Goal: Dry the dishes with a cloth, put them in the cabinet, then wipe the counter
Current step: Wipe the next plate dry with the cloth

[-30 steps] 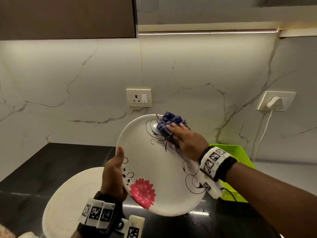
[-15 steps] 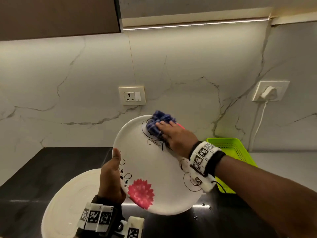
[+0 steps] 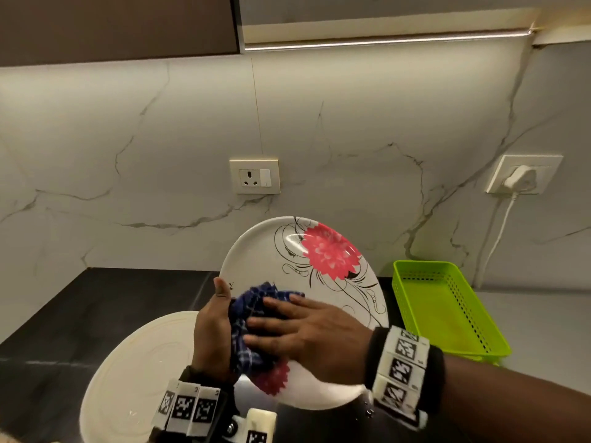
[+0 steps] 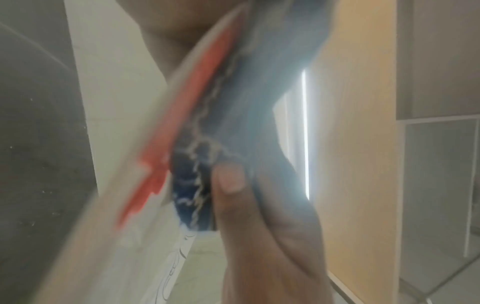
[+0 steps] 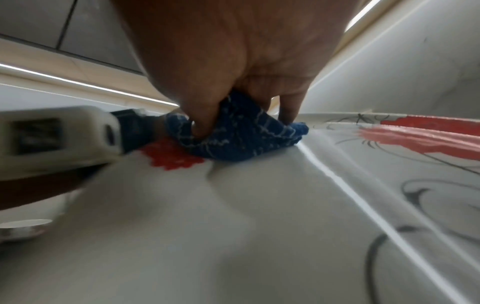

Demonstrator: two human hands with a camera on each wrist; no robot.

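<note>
A flowered plate (image 3: 332, 282) is standing tilted above the dark counter (image 3: 96, 314), blocking the middle; a cream platter (image 3: 137, 372) is lying low on the left; a green basket (image 3: 447, 308) is sitting to the right; bare counter is lying open at far left; an upper cabinet (image 3: 118, 24) is hanging overhead.

Left hand (image 3: 212, 334) at 7 o'clock, thumb up, fingers hidden behind what it grips. Right hand (image 3: 307, 337) reaches in from 4 o'clock, palm down, fingers (image 3: 267, 321) spread toward 9 o'clock, thumb curled under. Marker bands on both wrists.
</note>
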